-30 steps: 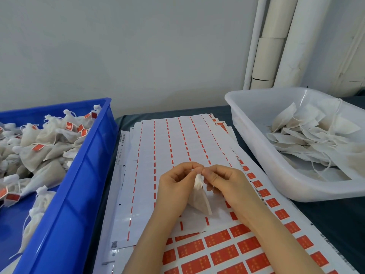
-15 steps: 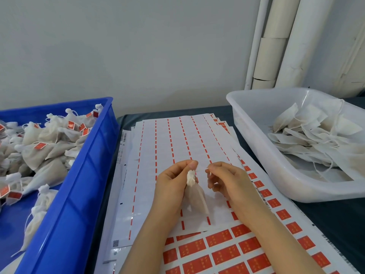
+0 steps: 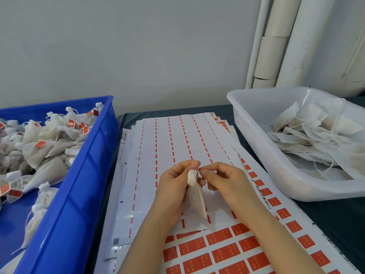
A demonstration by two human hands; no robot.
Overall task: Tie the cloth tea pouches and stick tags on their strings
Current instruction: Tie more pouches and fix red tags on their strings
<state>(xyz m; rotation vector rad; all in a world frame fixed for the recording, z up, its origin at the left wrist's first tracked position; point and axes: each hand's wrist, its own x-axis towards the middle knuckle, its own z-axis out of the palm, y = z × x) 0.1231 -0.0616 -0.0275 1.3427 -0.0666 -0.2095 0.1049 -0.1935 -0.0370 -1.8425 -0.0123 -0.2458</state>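
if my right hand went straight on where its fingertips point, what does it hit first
Probably the bunched top of the tea pouch, gripped by the left hand, just past the fingertips of the right hand; then the left thumb. Depth is unclear.

pouch (image 3: 194, 196) btwn fingers (image 3: 194, 164) of left hand (image 3: 173, 188) & right hand (image 3: 229, 184), over sticker sheets (image 3: 167, 139) spread on table (image 3: 335, 218), crate (image 3: 79, 175) w/ tied pouches (image 3: 45, 155) well L of fingers, tub (image 3: 254, 151) w/ loose pouches (image 3: 308, 139) well R, tags (image 3: 221, 254) on sheets nearer than fingers, pipes (image 3: 272, 46) behind tub
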